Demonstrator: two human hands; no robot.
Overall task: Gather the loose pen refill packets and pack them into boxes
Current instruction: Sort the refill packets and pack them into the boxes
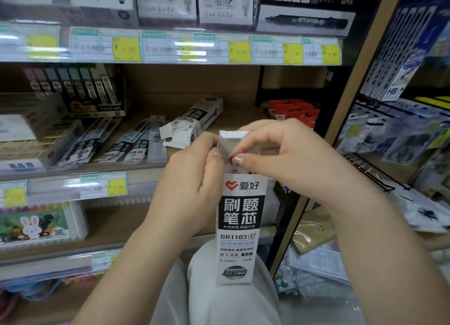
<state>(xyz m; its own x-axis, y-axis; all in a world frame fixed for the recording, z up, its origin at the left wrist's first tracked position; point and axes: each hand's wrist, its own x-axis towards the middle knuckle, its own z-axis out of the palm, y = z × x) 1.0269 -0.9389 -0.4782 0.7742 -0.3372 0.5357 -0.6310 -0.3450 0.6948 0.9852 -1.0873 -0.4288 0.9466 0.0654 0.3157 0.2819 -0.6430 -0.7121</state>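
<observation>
I hold a tall white and black refill box (239, 227) upright in front of the shelf. My left hand (192, 178) grips its upper left side. My right hand (275, 154) pinches the box's raised top flap (233, 139) between thumb and forefinger. Several loose refill packets (131, 144) lie fanned out on the wooden shelf (243, 115) behind. A second refill box (194, 120) lies on its side there, its end flaps open towards me.
Red boxes (294, 113) sit at the shelf's right end. A display carton of dark refills (73, 88) stands at the left. Price-tag strips (170, 47) edge the shelves. A wire rack (375, 171) with hanging packets juts out on the right. My knees are below.
</observation>
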